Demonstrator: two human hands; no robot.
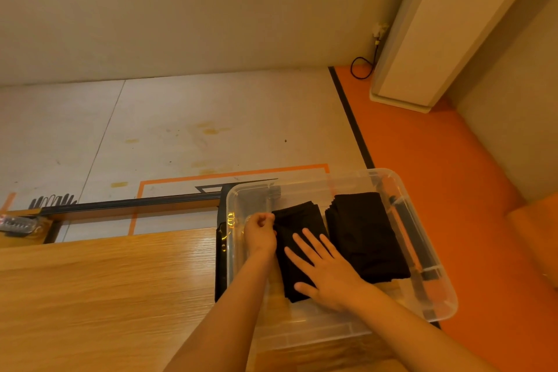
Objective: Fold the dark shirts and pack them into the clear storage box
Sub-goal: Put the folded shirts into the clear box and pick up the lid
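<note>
packing step: left shirt stack (299,217) at 9 o'clock in clear storage box (317,332), right shirt stack (365,235) at 3. right hand (329,275) flat, pressing left shirt stack; left hand (259,231) pinches its edge. next, probably: square up, let go

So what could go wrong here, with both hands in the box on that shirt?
The left hand pinches the edge of the left shirt; a tug might undo its fold. That shirt lies askew beside the right stack in the clear box, so sliding it under the flat right hand could rumple both.
</note>
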